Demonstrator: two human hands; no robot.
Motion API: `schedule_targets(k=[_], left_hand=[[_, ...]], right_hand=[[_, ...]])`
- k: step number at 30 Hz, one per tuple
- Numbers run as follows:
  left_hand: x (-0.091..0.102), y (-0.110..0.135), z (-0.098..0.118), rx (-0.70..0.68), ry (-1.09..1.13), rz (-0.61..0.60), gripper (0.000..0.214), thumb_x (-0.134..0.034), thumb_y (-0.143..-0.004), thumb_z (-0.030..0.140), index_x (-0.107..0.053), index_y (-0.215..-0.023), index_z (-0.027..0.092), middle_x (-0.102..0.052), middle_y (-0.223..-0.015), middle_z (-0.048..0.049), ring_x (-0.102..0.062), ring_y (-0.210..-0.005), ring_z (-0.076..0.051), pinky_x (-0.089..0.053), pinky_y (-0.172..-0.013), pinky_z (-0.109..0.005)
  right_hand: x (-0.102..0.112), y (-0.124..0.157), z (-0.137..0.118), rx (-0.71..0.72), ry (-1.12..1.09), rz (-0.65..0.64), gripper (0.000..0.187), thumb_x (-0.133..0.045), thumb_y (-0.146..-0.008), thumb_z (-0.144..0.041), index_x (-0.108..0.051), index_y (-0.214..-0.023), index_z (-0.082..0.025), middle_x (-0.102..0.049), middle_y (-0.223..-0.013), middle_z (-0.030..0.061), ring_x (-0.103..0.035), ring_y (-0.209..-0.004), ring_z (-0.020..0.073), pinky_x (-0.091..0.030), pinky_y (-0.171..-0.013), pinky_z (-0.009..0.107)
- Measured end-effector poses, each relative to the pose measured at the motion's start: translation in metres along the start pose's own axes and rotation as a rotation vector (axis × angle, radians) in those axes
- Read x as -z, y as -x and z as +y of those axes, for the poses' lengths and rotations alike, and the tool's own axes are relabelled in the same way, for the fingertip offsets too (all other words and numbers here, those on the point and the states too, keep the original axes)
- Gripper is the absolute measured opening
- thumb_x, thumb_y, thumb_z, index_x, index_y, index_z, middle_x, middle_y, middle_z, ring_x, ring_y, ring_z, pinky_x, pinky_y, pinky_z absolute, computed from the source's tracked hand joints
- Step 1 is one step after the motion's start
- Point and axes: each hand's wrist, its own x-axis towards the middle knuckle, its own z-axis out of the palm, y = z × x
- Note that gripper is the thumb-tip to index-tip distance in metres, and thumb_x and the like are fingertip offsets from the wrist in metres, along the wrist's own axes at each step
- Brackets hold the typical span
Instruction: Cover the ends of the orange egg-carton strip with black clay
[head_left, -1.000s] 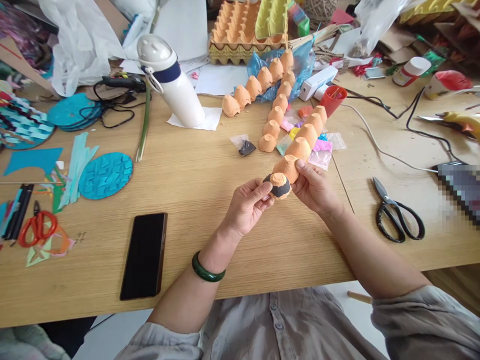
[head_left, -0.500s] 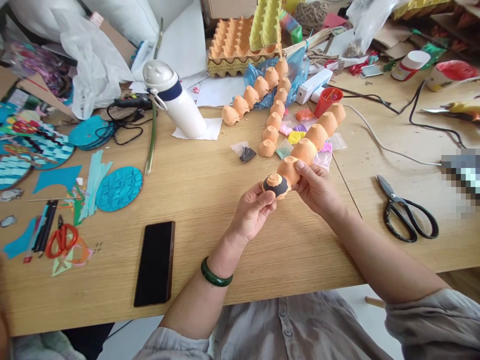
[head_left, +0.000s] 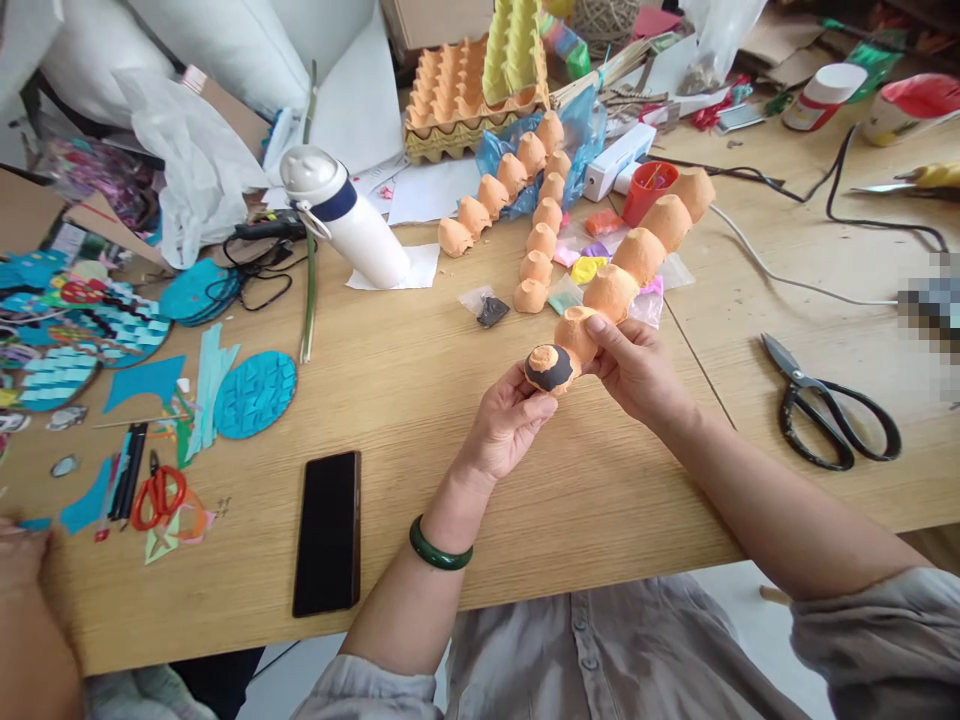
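Between my two hands is a strip of orange egg carton cups [head_left: 611,291], held at a slant above the table. Black clay [head_left: 553,377] wraps the cup at its near end, around an orange top. My left hand [head_left: 506,422] pinches that black-banded cup from below, thumb at its lower edge. My right hand [head_left: 637,370] grips the strip by the second cup, thumb on top. Two more orange cup strips, a left one [head_left: 493,194] and a right one [head_left: 541,240], lie beyond. A small bag of black clay [head_left: 492,311] rests on the wood beside them.
Large black-handled scissors [head_left: 832,410] lie right; a phone [head_left: 327,533] lies left. A white bottle [head_left: 360,235], egg trays [head_left: 442,90], a red cup [head_left: 649,190] and colored clay packets [head_left: 588,268] stand farther back. Another person's hand [head_left: 22,560] is at the far left.
The view has shifted a little, so the table things sit differently. The strip's far end has tilted up slightly, and my left thumb has slid lower on the cup. Another person's hand has come into view at left.
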Motion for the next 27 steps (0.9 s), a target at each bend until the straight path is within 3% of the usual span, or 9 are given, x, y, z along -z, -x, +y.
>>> schedule_targets(k=[4,11,18,27], left_hand=[[-0.002,-0.001,-0.001,-0.04,-0.035,0.045,0.046,-0.099,-0.06,0.033,-0.071,-0.092,0.017,-0.064,-0.079,0.002,-0.045,-0.06,-0.003,-0.037,-0.052,-0.019],[-0.001,-0.002,-0.003,-0.071,-0.142,0.143,0.042,-0.098,-0.056,0.024,-0.071,-0.089,0.018,-0.067,-0.072,0.0038,-0.043,-0.054,-0.003,-0.029,-0.047,-0.02],[0.0,-0.001,0.001,-0.01,-0.114,0.07,0.046,-0.099,-0.059,0.022,-0.071,-0.096,0.019,-0.069,-0.083,0.0033,-0.05,-0.065,-0.004,-0.038,-0.056,-0.018],[0.0,-0.001,-0.002,-0.106,-0.269,0.131,0.062,-0.1,-0.062,0.044,-0.066,-0.108,0.02,-0.069,-0.09,0.0014,-0.047,-0.061,-0.004,-0.034,-0.049,-0.02]], right_hand=[[0.0,0.002,0.003,0.041,0.032,-0.007,0.046,-0.094,-0.068,-0.059,-0.076,-0.082,-0.018,-0.076,-0.078,0.0028,-0.072,-0.067,0.0149,-0.066,-0.058,0.026],[0.002,0.003,0.007,0.035,0.025,0.011,0.049,-0.096,-0.068,-0.055,-0.076,-0.093,-0.018,-0.079,-0.087,0.0033,-0.074,-0.071,0.0164,-0.067,-0.058,0.028],[0.001,0.004,0.005,0.085,0.065,0.004,0.044,-0.094,-0.071,-0.055,-0.077,-0.091,-0.02,-0.079,-0.086,0.0025,-0.075,-0.071,0.0155,-0.067,-0.06,0.026],[-0.008,0.013,0.004,0.228,0.173,0.071,0.045,-0.093,-0.072,-0.057,-0.072,-0.092,-0.023,-0.078,-0.088,0.0017,-0.075,-0.076,0.0168,-0.066,-0.065,0.028]])
